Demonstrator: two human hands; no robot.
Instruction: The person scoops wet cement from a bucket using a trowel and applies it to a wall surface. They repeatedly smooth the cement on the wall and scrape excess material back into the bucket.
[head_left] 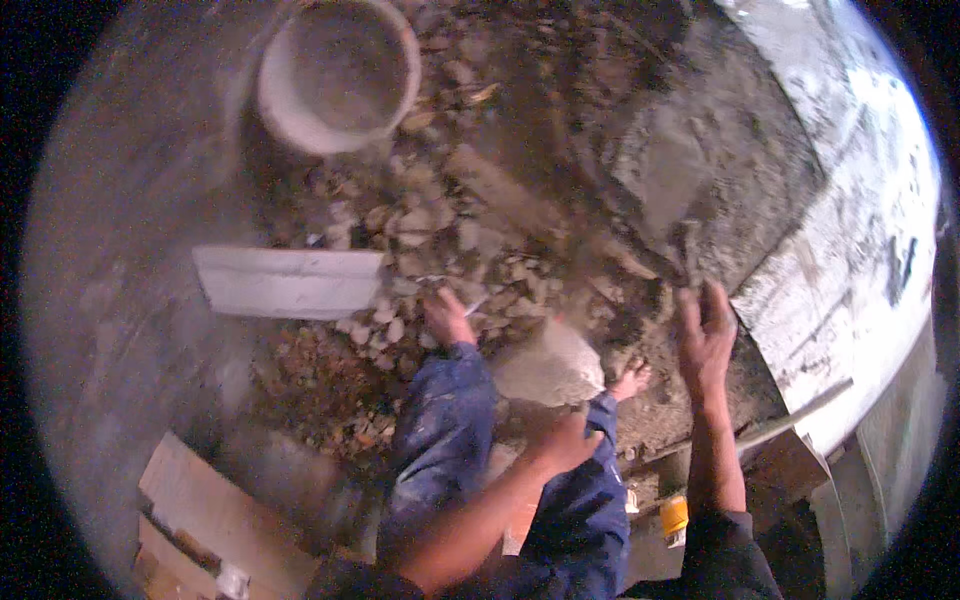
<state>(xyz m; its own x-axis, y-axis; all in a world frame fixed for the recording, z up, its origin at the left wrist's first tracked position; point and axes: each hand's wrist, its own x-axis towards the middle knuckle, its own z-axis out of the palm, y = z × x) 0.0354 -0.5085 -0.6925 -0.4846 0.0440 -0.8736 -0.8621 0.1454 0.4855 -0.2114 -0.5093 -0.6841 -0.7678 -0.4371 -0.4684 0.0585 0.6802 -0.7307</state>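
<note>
My left hand (565, 442) is closed at the lower edge of a pale, flat, pointed piece (550, 368), held over my knees. Its rough surface faces up; I cannot tell what kind of piece it is. Out to the right, my right hand (708, 330) is wrapped round the handle of what looks like a trowel (672, 185). The grey blade points away from me, over wet grey mortar (745, 150). The handle is mostly hidden in my fingers.
A round bucket (340, 80) stands at the far left. Between it and my bare feet lie broken stones (410, 225) and a white tile strip (290, 285). Whitish slabs (830, 290) border the mortar on the right. Cardboard (225, 510) lies near left; a yellow object (674, 515) sits near right.
</note>
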